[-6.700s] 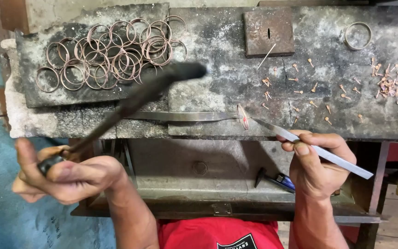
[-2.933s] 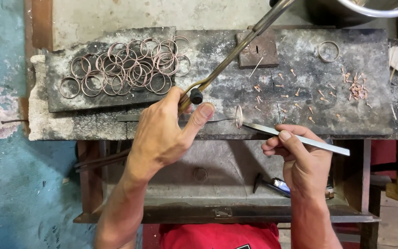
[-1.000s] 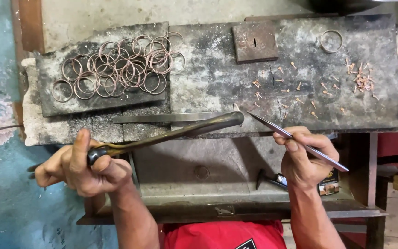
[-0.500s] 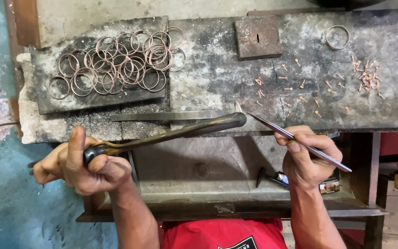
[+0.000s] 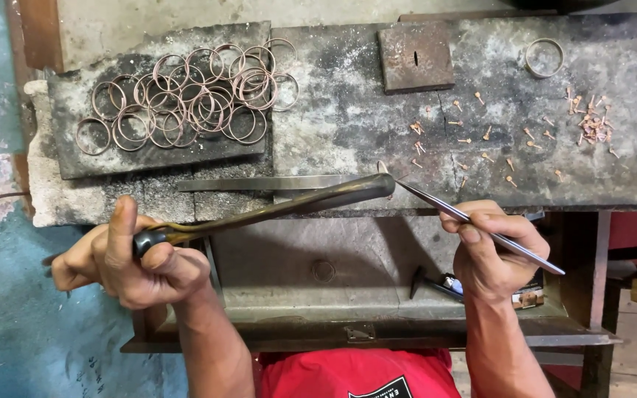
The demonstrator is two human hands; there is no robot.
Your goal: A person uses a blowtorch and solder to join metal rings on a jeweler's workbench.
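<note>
The left hand is fisted around a long, dull brass torch lying along the desk's near edge; the right hand pinches slim steel tweezers, tips meeting the torch nozzle. Thin copper rings heap at the sooty far-left corner

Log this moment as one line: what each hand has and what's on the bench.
left hand: grips long torch | right hand: pinches thin tweezers, tip near torch end | bench: heap of copper rings, scattered rivets
</note>
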